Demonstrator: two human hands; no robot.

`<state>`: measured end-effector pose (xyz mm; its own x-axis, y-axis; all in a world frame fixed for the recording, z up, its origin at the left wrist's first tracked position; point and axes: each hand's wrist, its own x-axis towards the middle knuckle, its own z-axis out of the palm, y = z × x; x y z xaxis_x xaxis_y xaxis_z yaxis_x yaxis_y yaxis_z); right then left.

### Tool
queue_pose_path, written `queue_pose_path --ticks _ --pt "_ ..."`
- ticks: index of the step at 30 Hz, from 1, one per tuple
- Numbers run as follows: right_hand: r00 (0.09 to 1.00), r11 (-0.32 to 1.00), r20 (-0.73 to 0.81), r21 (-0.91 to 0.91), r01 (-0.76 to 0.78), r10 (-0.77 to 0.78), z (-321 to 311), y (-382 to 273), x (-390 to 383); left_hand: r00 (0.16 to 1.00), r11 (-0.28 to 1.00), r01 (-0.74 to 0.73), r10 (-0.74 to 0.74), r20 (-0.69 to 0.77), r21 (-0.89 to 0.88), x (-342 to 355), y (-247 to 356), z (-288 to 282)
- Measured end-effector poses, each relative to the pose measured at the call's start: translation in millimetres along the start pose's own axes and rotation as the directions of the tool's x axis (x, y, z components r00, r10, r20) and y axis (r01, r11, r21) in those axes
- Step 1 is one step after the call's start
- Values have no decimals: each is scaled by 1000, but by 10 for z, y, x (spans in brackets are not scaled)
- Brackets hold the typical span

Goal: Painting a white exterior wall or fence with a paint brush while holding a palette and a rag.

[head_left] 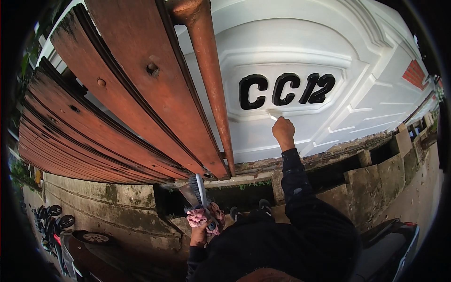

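My right hand point(283, 131) is closed around a small paintbrush point(274, 117). The brush tip meets the lower edge of a white moulded panel point(300, 109) that carries raised black characters point(253, 92). Lower and to the left, my left hand point(199, 235) grips a bunched pink patterned rag point(197, 217). A long brush point(201, 189) with dark bristles and a pale handle sticks up out of the same grip. Its upper end is close to the foot of the reddish-brown wooden slats point(141, 94). The fingers of my left hand are partly hidden by the cloth.
A brown metal post point(206, 61) stands between the slats and the white wall point(282, 42). Below the wall runs a dark drain gap point(244, 195) with mossy concrete slabs point(369, 188). Behind are a parked car point(96, 238) and motorcycles point(49, 221) at left, another vehicle point(397, 237) at right.
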<state>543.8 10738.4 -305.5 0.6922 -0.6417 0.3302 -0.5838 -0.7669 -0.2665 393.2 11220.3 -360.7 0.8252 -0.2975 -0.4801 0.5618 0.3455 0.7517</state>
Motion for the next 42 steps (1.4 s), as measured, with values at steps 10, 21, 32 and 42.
queue_pose_path --ticks 10,21,32,42 --pt "988 990 67 -8 141 -141 190 -148 -481 999 998 33 -34 -15 -52 62 -146 -213" --pt "999 976 48 216 15 -26 704 15 -795 1000 997 11 -12 -18 -73 87 -101 -212" --pt "948 986 303 102 -135 98 642 307 -1412 994 995 94 -96 -58 -32 124 -86 -196" --pt "982 972 172 206 -112 76 437 214 -1168 1000 1000 -7 7 -20 -8 133 -42 -95"
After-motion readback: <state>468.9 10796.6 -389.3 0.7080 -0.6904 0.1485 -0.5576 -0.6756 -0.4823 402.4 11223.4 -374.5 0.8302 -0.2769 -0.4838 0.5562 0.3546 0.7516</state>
